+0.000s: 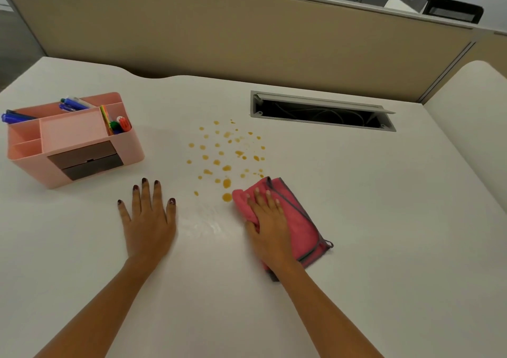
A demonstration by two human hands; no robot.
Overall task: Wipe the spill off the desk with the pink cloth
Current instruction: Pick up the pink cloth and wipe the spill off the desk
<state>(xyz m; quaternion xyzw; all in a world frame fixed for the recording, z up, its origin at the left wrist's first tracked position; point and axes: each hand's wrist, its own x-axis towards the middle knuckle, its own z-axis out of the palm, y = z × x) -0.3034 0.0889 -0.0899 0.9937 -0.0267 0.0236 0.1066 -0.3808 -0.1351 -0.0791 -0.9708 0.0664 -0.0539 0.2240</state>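
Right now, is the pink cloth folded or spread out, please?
Folded: the pink cloth shows doubled layers under the right hand.

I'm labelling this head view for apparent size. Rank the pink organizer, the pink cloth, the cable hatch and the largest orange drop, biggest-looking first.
1. Pink organizer and cable hatch: too close to rank.
2. Pink cloth, partly under the right hand.
3. Largest orange drop.

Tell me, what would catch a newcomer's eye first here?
Probably the spill, amber drops scattered across the middle of the white desk. Next, the pink cloth at its near right edge, pressed flat under the right hand, while the left hand rests palm-down beside it.
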